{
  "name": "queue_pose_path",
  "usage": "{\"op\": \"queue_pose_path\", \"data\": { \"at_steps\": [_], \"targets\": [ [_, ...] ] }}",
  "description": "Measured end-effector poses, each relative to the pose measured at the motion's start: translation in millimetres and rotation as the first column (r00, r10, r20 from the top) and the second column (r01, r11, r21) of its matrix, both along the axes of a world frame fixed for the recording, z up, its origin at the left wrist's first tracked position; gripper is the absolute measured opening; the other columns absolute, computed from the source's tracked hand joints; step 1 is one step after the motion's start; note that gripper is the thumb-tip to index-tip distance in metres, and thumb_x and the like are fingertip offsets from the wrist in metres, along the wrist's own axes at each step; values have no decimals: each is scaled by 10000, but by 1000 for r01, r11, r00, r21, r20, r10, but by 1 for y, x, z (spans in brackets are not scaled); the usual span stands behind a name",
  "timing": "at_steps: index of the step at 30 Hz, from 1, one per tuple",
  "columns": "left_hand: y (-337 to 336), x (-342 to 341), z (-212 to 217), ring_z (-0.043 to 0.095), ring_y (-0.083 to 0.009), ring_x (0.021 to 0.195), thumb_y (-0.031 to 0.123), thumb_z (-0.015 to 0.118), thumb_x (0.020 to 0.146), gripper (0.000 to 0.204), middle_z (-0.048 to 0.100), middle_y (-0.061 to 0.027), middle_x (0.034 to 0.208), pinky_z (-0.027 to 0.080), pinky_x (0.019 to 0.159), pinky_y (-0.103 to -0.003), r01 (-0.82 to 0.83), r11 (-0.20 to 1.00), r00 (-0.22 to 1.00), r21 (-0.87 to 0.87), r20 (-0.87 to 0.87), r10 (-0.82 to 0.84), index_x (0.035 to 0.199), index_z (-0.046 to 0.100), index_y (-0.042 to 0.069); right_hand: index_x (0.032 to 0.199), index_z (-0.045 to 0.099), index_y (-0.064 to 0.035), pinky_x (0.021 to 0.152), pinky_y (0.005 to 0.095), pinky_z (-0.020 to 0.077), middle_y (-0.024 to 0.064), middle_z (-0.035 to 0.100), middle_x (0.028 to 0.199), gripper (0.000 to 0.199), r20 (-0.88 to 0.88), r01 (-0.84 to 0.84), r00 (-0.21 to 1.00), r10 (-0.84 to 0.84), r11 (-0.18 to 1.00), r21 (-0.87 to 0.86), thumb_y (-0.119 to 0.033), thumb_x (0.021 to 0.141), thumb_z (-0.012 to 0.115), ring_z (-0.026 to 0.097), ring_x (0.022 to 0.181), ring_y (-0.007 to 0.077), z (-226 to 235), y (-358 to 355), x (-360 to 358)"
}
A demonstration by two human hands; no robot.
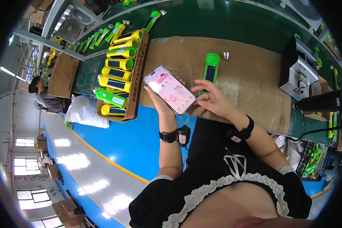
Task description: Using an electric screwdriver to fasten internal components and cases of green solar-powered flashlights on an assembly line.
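On my feed I see 1 smartphone (170,90), a slim slab with rounded corners, its screen lit and turned up toward my camera, showing a pink wallpaper with a cartoon figure and small icons. I have it resting in the left hand (161,106), slanted from far left to near right, beside the right hand (216,102)

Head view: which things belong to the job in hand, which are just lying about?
Job in hand:
phone, in the left hand
green flashlight, probably; partly behind the right hand, contact unclear

Apparently lying about:
cardboard box of flashlights
white plastic bag
black cylinder with orange tip
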State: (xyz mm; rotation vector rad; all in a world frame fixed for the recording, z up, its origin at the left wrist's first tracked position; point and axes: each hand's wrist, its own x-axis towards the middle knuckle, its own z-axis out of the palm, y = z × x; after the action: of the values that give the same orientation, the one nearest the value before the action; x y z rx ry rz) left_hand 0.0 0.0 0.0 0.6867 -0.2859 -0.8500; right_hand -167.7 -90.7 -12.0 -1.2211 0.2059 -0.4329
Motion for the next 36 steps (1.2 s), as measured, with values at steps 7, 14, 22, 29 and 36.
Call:
{"op": "queue_pose_path", "data": {
  "at_steps": [7,14,22,29,36],
  "targets": [
    [-8,58,18,531,-314,984,541,462,907,676,546,-192,1062,423,877,-424,-616,683,408,391,901,-147,1314,447,2,1155,511,-57,570,199,471,63,587,987,396,51,397,911,-408,840,-370,19,782,621,596,752,111,1,2,0],
    [-27,69,-24,477,-420,862,632,593,758,807,461,-278,960,424,783,-466,-940,325,-143,107,740,-658,1320,471,66,1015,589,-36,585,232,484,61,602,866,257,190,586,793,-579,639,-499,16,767,634,609,759,132,3,0,-2],
    [-16,50,-23,433,-424,1023,421,629,810,674,432,-284,1093,365,885,-492,-870,491,-323,46,699,-639,1344,425,64,981,553,-57,659,320,510,108,598,863,323,659,759,612,-437,92,-645,77,695,486,599,707,218,44,22,-149],
    [-19,-60,37,575,-356,827,-3,537,784,566,556,-203,957,467,682,-415,-377,807,-468,454,658,-589,1322,465,159,1164,414,6,821,348,475,131,495,1086,520,637,781,16,-770,-388,-489,12,731,701,547,938,204,52,4,-230],
    [-37,-126,18,560,-329,765,80,650,704,466,533,-141,784,433,640,-433,-179,868,-492,464,722,-487,1159,580,151,1332,346,28,834,306,488,147,580,1129,618,486,892,417,-769,241,-383,-16,795,648,593,960,185,94,-70,-226]
  ]
}}
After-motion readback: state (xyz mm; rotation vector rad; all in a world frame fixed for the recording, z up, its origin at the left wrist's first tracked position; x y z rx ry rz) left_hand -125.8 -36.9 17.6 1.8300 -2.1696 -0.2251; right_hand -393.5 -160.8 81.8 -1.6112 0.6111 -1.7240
